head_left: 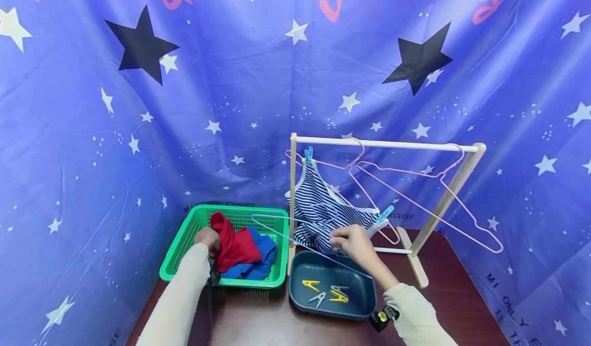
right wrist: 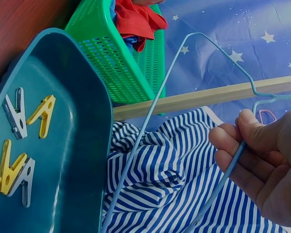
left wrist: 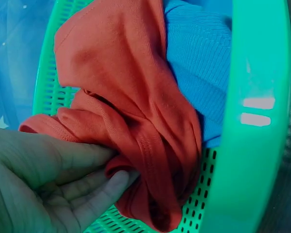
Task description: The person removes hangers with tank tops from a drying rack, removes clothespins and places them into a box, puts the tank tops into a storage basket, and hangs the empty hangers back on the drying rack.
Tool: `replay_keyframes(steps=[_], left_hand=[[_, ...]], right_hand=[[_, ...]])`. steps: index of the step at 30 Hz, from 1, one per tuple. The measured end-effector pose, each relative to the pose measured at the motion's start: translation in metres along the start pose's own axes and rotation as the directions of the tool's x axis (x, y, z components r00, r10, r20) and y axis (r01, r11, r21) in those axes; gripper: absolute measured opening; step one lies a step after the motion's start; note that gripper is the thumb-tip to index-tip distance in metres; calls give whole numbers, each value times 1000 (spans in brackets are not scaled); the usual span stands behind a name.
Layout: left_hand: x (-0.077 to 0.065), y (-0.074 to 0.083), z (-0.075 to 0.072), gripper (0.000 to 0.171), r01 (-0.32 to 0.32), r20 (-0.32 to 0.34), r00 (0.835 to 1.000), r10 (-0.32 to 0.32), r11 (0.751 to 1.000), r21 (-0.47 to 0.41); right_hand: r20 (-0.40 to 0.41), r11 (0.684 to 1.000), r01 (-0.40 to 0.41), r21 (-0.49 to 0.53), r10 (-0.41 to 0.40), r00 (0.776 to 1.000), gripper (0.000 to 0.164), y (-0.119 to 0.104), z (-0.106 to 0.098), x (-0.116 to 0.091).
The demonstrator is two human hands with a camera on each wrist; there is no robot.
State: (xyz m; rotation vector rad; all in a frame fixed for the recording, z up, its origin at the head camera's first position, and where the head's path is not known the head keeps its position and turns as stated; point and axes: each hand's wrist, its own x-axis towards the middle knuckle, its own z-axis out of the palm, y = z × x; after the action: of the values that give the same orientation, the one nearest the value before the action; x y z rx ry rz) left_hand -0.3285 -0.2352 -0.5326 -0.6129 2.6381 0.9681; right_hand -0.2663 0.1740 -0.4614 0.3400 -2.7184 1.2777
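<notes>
In the green basket, my left hand [left wrist: 63,179] pinches the edge of a red garment [left wrist: 131,77], thumb and fingers meeting on a fold of cloth. A blue ribbed garment [left wrist: 199,68] lies beside it. My right hand [right wrist: 266,160] holds a light blue hanger [right wrist: 157,97] by its wire, between thumb and fingers. That hanger stretches leftward in the head view, over the dark tub. Behind it a navy-and-white striped top [head_left: 318,202] hangs from a pink hanger [head_left: 353,167], with a blue clothespin [head_left: 308,154] at one shoulder and another blue clothespin [head_left: 386,213] at the other.
The green basket [head_left: 164,264] stands at the left of the table. In the dark blue tub [head_left: 332,312] lie several yellow and grey clothespins [head_left: 311,284]. A wooden rack [head_left: 443,202] carries a second pink hanger [head_left: 475,223] on its white bar. A star-printed curtain surrounds the table.
</notes>
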Motion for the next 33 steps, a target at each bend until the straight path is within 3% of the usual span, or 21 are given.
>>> replay_keyframes(steps=[6, 10, 15, 19, 26, 29, 33], left_hand=[[-4, 1, 1, 6, -4, -6, 1000, 4, 1000, -4], [-8, 4, -1, 5, -18, -5, 1000, 18, 999, 42], [-14, 13, -9, 6, -45, 35, 999, 42, 993, 110], [-20, 23, -18, 7, -64, 11, 998, 63, 989, 131], [-36, 55, -31, 22, -95, -133, 984, 122, 976, 195], [-46, 73, -29, 32, -146, -134, 975, 177, 966, 212], [-63, 97, -18, 39, -216, -84, 968, 235, 957, 196]], right_hand=[[3, 1000, 3, 4, -3, 1000, 5, 2, -1, -1], [-6, 1000, 13, -16, -13, 1000, 4, 2, -2, -2], [2, 1000, 0, -13, 0, 1000, 5, 4, -3, -3], [2, 1000, -10, -8, 10, 1000, 7, 4, -4, -3], [-2, 1000, 7, -16, -7, 1000, 7, 3, -4, 0], [-5, 1000, 16, -13, -16, 1000, 6, 2, -5, 0], [-10, 1000, 26, -2, -26, 1000, 4, 0, -6, 2]])
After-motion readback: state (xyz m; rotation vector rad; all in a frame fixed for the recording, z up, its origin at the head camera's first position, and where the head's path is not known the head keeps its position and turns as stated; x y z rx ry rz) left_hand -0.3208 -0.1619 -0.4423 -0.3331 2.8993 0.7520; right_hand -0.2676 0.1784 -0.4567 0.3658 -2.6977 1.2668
